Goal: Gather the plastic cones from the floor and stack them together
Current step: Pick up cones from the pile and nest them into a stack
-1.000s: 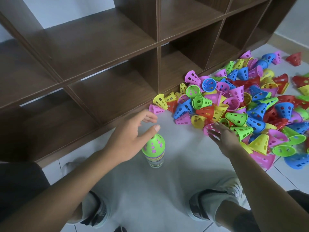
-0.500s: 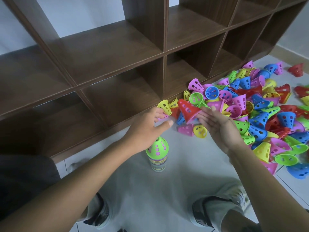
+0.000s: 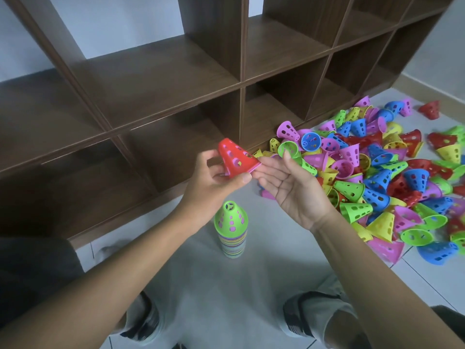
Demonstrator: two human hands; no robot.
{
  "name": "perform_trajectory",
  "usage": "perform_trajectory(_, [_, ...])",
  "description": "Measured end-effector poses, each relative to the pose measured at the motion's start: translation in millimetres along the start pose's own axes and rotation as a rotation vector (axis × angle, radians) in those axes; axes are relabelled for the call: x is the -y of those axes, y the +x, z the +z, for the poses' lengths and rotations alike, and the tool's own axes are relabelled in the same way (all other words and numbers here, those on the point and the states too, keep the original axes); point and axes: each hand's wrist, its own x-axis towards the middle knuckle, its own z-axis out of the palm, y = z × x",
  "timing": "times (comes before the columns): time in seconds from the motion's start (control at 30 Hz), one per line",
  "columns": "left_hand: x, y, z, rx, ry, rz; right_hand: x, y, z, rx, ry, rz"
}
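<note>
Red perforated cone sits pinched in the left hand, tilted, above the green-topped stack of cones on the floor. The right hand lies palm up, fingers relaxed, fingertips touching the cone's rim. Loose cones are heaped beside the wooden shelf.

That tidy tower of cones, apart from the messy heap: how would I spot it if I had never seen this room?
Start at the brown wooden shelf unit and drop to the pale floor in front of it. The cone stack stands upright there, below the left hand holding a red cone. Unlike the loose cones on the right, it is nested, striped with rims, green-topped.
</note>
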Motion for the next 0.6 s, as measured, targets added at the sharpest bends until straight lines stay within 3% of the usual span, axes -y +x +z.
perform_trajectory(0.1, [4,0,-3,-0.035,0.01,0.042,0,1,-5,0.044,-0.042,0.007])
perform_trajectory(0.2, [11,-3,-12,-0.041,0.126,0.107,-4,6,-24,-0.024,-0.265,0.021])
perform_trajectory(0.4, [30,-17,-30,0.121,0.392,0.136,-26,14,-123,-0.413,-0.757,0.084])
perform_trajectory(0.53, [42,-25,-33,0.181,0.521,0.129,-35,0,-193,-0.672,-1.309,0.124])
perform_trajectory(0.6, [48,-27,-34,0.187,0.558,0.133,-41,-10,-221,-0.788,-1.434,0.174])
